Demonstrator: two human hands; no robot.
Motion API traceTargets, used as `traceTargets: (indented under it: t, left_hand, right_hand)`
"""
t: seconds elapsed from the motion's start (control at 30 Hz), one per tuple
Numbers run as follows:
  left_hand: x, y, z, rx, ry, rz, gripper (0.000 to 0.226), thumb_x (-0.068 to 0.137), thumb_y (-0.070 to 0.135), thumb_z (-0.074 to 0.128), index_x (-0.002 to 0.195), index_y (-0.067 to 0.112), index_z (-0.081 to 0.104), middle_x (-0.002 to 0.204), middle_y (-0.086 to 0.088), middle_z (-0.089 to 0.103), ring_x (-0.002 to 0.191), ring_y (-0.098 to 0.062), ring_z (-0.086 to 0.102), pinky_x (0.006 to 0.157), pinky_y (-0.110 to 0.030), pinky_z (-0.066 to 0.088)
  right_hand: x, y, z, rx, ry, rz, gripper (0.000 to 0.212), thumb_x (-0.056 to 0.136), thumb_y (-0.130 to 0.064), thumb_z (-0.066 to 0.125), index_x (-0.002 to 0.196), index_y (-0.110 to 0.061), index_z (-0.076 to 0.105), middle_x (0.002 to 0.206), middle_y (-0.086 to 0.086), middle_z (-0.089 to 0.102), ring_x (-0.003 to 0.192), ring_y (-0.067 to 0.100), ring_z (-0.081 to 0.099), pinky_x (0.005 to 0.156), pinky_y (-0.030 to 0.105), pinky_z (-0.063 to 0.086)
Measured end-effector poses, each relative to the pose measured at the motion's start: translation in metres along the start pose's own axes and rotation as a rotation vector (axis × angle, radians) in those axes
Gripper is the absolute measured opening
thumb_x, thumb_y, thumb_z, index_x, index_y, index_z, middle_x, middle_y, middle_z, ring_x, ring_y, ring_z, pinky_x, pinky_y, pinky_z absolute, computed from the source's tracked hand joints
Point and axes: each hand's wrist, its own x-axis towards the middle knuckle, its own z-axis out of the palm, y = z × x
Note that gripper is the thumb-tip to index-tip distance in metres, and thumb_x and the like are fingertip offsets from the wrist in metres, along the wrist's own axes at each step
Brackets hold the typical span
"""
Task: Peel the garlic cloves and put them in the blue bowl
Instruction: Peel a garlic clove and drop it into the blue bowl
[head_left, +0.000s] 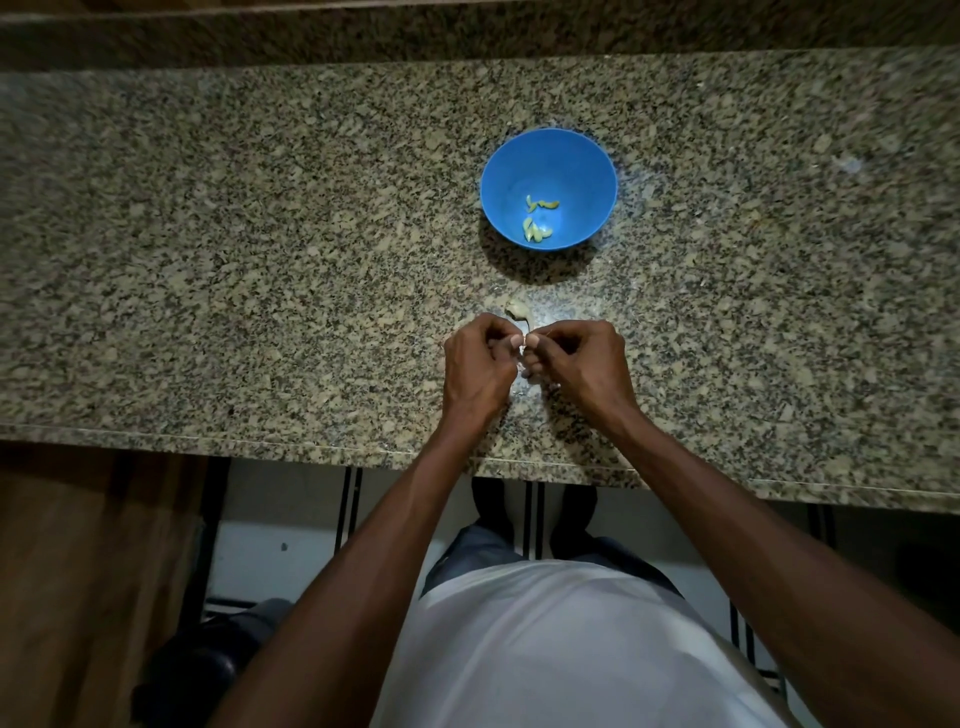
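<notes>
- Both grips clamped on one garlic clove (523, 358): left hand (480, 364) and right hand (582, 364) with fingers curled, thumb tips meeting at the middle, pinching pale skin between them.
- Clove itself mostly hidden by the fingers; only slivers of whitish skin showing in the gap. Long axis not readable from here.
- Held low over the near part of the granite tabletop (260, 260), close to the front edge, roughly centred on the body.
- Loose scrap of papery peel (517, 313) lying on the tabletop just beyond the knuckles, between hands and bowl.
- Blue bowl (587, 171) standing upright further out, directly ahead and slightly to the right of the hands, well apart from them.
- Peeled cloves (539, 221) already in the bowl: a few small yellowish pieces in two little clusters on the bottom.
- Step in hand, as judged: skin being worked off this clove; peeling not yet finished, since skin shows at the pinch.
- Key relation for the coming drop: bowl lies forward and a touch right of the pinch, so right hand sits nearer and has the straighter reach.
- Likely need: free the clove fully, shed the skin short of the bowl, then carry forward over the rim.
- Risk, as judged: clinging skin riding along into the bowl.
- No other unpeeled cloves made out on the tabletop; dim light, speckled stone, hard to be sure.
</notes>
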Motion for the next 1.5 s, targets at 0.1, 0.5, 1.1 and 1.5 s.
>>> traceTargets:
  t: [0.1,0.5,1.1,1.5]
  left_hand:
    - [0.0,-0.003,-0.001,-0.127,0.008,-0.055,0.006,0.095,0.007,0.071,0.095,0.013,0.071,0.089,0.005,0.073,0.082,-0.002,0.071,0.07,-0.016,0.058]
    - [-0.006,-0.009,-0.006,-0.302,-0.057,-0.004,0.014,0.095,0.008,0.075,0.108,0.011,0.073,0.101,-0.002,0.076,0.094,-0.011,0.073,0.082,-0.029,0.063]
    - [-0.008,-0.02,-0.015,-0.375,-0.196,-0.049,0.02,0.089,0.021,0.084,0.1,0.006,0.075,0.093,-0.009,0.077,0.09,-0.022,0.076,0.082,-0.038,0.065]
    - [0.002,-0.013,-0.014,-0.074,-0.199,-0.029,0.022,0.089,0.033,0.083,0.093,0.013,0.077,0.085,0.003,0.077,0.079,-0.006,0.074,0.076,-0.031,0.064]
  right_hand:
    - [0.0,0.004,-0.003,0.074,-0.063,0.02,0.015,0.092,-0.024,0.081,0.099,-0.01,0.082,0.086,0.005,0.081,0.081,0.024,0.08,0.082,0.053,0.065]
    - [0.0,0.001,-0.003,0.014,-0.024,-0.02,0.011,0.096,-0.018,0.076,0.104,-0.012,0.082,0.087,0.0,0.081,0.081,0.017,0.079,0.082,0.047,0.066]
    - [0.001,0.004,-0.01,0.174,-0.146,0.054,0.014,0.097,-0.007,0.074,0.105,0.004,0.073,0.094,0.02,0.078,0.083,0.029,0.078,0.081,0.051,0.065]
    - [0.006,0.008,-0.008,0.059,-0.087,0.018,0.011,0.092,-0.014,0.081,0.101,-0.007,0.081,0.089,0.006,0.081,0.08,0.024,0.079,0.078,0.051,0.066]
